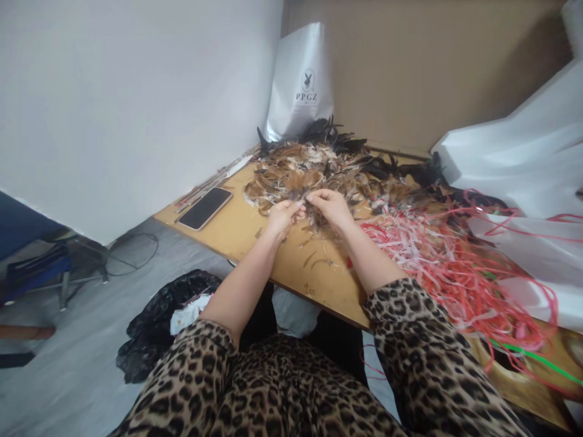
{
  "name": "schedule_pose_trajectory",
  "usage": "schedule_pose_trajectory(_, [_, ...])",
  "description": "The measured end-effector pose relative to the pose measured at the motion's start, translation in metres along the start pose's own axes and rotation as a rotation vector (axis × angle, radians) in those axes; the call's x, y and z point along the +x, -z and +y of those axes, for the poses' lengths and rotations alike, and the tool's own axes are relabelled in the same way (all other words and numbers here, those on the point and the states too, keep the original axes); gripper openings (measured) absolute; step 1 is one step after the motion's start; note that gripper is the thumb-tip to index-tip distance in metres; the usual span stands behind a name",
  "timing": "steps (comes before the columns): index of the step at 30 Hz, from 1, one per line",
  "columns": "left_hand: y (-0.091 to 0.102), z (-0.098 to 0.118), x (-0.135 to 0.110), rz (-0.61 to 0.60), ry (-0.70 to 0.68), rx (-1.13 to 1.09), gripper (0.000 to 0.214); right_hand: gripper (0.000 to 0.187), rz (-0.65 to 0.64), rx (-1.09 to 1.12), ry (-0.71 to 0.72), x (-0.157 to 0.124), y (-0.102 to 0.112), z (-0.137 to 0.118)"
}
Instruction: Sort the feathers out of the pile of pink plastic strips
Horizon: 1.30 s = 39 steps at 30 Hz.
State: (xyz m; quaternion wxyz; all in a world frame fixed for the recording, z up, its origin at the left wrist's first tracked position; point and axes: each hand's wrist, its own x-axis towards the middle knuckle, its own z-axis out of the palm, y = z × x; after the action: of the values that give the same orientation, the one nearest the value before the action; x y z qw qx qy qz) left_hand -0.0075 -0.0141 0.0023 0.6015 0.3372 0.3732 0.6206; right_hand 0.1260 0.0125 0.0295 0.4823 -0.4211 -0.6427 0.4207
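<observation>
Close together over the wooden table (291,255), both my hands are closed at a small bunch of brown feathers (304,179). My left hand (283,218) pinches its lower end, fingers curled. From the other side, the fingertips of my right hand (331,207) press at the base of the same bunch. What exactly lies between the fingertips is too small to make out. Right behind them spreads a large pile of brown feathers (277,173), with black feathers (319,130) toward its back.
A phone (204,208) lies on the table's left side. Red and pink ribbon strips (437,261) heap up at right beside white sheeting (523,133). Behind the feathers stands a white printed bag (300,79). A black plastic bag (155,321) sits on the floor.
</observation>
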Motion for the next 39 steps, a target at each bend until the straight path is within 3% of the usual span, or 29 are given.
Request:
schedule_pose_trajectory(4, [0.002, 0.003, 0.004, 0.152, -0.061, -0.107, 0.010, 0.017, -0.107, -0.518, 0.207, -0.002, 0.005, 0.008])
schedule_pose_trajectory(7, [0.002, 0.005, 0.005, 0.198, -0.057, -0.138, 0.007, 0.021, -0.210, -0.913, 0.339, -0.007, 0.003, 0.009])
schedule_pose_trajectory(12, [0.000, 0.005, 0.004, 0.185, -0.033, -0.122, 0.005, 0.024, -0.218, -1.218, 0.405, -0.010, -0.002, 0.010])
schedule_pose_trajectory(16, [0.001, 0.004, 0.004, 0.177, -0.030, -0.114, 0.007, 0.026, -0.222, -1.263, 0.431, -0.009, 0.001, 0.012])
schedule_pose_trajectory(27, [-0.001, 0.003, 0.002, 0.184, -0.088, 0.055, 0.011, 0.026, -0.025, -1.159, 0.559, -0.005, 0.018, -0.006])
schedule_pose_trajectory(35, [0.000, 0.003, -0.003, -0.013, 0.143, -0.045, 0.016, 0.025, 0.066, -1.152, 0.646, -0.008, 0.018, -0.008])
schedule_pose_trajectory(39, [0.000, 0.004, -0.002, -0.054, 0.179, -0.102, 0.009, 0.024, 0.068, -1.112, 0.655, -0.009, 0.017, -0.008])
